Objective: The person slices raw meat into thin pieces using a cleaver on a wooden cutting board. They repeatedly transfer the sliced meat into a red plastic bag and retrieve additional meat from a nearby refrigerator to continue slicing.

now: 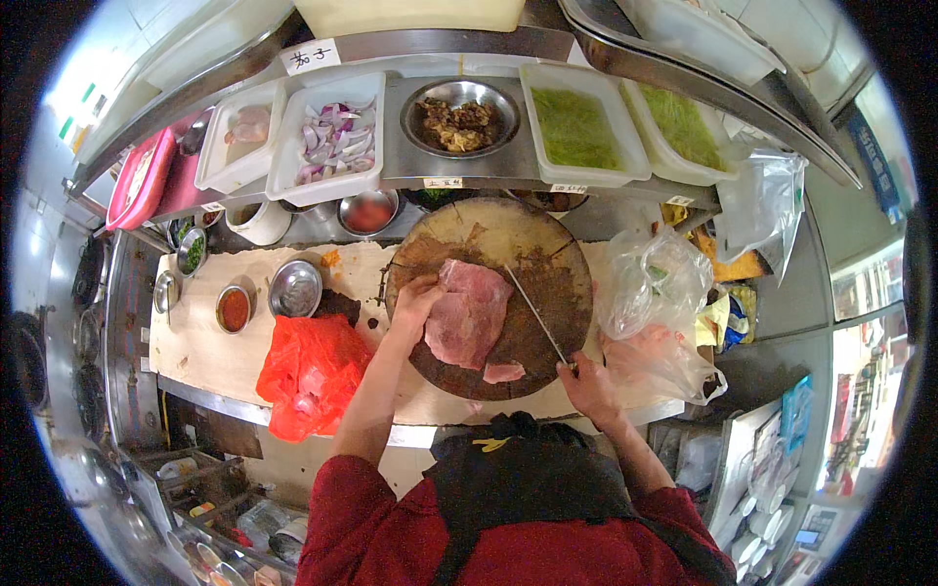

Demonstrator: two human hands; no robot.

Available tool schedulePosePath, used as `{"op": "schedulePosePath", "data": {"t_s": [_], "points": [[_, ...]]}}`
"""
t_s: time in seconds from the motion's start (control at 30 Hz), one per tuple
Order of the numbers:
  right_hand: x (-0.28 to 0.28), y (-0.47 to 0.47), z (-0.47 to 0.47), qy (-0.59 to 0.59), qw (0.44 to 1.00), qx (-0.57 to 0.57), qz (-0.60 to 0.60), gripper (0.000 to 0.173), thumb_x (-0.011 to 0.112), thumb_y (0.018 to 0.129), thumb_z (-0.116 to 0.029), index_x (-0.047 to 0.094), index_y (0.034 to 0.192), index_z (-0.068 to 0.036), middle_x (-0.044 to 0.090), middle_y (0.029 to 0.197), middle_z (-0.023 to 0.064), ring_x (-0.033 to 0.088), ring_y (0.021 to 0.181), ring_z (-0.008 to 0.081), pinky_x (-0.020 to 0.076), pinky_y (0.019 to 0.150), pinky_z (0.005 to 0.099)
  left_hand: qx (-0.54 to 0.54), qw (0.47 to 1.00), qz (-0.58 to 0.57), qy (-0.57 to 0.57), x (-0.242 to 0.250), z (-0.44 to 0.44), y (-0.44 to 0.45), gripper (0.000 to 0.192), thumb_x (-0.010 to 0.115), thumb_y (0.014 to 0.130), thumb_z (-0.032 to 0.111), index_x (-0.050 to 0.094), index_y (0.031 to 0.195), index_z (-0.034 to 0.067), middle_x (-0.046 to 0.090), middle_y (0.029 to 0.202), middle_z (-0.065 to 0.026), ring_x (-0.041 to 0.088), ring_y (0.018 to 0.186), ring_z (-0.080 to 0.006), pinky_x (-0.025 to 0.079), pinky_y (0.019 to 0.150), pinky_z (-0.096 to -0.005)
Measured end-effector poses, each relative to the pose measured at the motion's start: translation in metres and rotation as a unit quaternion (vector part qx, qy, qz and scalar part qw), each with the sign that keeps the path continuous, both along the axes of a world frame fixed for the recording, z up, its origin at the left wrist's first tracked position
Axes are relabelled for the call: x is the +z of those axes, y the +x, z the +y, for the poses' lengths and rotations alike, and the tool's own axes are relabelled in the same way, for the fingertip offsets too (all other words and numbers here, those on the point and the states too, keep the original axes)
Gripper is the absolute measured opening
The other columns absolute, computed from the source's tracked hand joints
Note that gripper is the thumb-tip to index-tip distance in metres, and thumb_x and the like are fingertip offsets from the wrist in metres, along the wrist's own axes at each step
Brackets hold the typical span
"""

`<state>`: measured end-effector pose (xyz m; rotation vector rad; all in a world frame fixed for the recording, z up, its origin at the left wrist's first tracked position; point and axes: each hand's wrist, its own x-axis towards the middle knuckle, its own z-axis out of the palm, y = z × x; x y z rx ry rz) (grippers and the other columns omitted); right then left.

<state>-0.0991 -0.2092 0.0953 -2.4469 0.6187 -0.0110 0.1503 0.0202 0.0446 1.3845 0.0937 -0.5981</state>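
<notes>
A large slab of raw pink meat point(473, 315) lies on a round wooden chopping block point(542, 351). My left hand point(416, 304) rests on the meat's left edge, its fingertips touching the surface. At the block's right edge, my right hand point(584, 382) grips the handle of a knife point(537, 315). The blade is seen nearly edge-on, pointing up and left across the block, apart from the meat. A small cut piece of meat point(504, 372) sits just below the slab, near the block's front.
Left of the block are a red plastic bag point(315, 373), a metal bowl point(294, 288) and a bowl of red sauce point(233, 309). Clear plastic bags point(645, 293) lie at right. A metal shelf point(458, 168) behind holds tubs of sliced onion point(337, 143) and green shreds point(575, 128).
</notes>
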Motion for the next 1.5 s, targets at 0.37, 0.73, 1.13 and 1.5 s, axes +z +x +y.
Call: {"op": "schedulePosePath", "data": {"t_s": [0.37, 0.73, 1.13, 1.5], "points": [[-0.011, 0.004, 0.011, 0.003, 0.999, 0.036, 0.028, 0.029, 0.060, 0.090, -0.025, 0.049, 0.086, 0.001, 0.057, 0.070, 0.0270, 0.057, 0.068, 0.0461, 0.0408, 0.055, 0.0525, -0.053, 0.831, -0.375, 0.408, 0.019, 0.024, -0.105, 0.050, 0.070, 0.073, 0.022, 0.053, 0.115, 0.002, 0.053, 0.114, -0.0202, 0.051, 0.105, -0.0390, 0.043, 0.091, -0.0460], [-0.006, 0.008, 0.000, 0.026, 0.999, 0.030, -0.003, 0.030, 0.055, 0.093, -0.027, 0.050, 0.085, 0.001, 0.057, 0.069, 0.0278, 0.057, 0.067, 0.0487, 0.0410, 0.054, 0.0534, -0.079, 0.815, -0.426, 0.384, 0.010, 0.011, -0.090, 0.068, 0.074, 0.068, 0.017, 0.045, 0.127, 0.000, 0.041, 0.130, -0.0259, 0.042, 0.116, -0.0461, 0.040, 0.098, -0.0480], [-0.021, 0.011, -0.033, 0.123, 0.988, -0.063, 0.065, 0.032, 0.048, 0.096, -0.028, 0.053, 0.085, 0.002, 0.059, 0.070, 0.0283, 0.059, 0.067, 0.0475, 0.0445, 0.060, 0.0559, -0.114, 0.822, -0.482, 0.283, -0.022, -0.013, -0.035, 0.064, 0.075, 0.068, 0.019, 0.053, 0.126, 0.007, 0.047, 0.131, -0.0168, 0.048, 0.118, -0.0375, 0.044, 0.097, -0.0424], [0.041, 0.036, -0.020, -0.069, 0.985, 0.135, -0.087, 0.026, 0.051, 0.094, -0.024, 0.053, 0.082, -0.001, 0.059, 0.063, 0.0243, 0.060, 0.058, 0.0429, 0.0471, 0.050, 0.0512, -0.015, 0.828, -0.472, 0.302, 0.033, 0.015, -0.006, 0.025, 0.063, 0.082, 0.011, 0.060, 0.105, 0.003, 0.060, 0.107, -0.0196, 0.056, 0.103, -0.0386, 0.046, 0.090, -0.0454]]}}
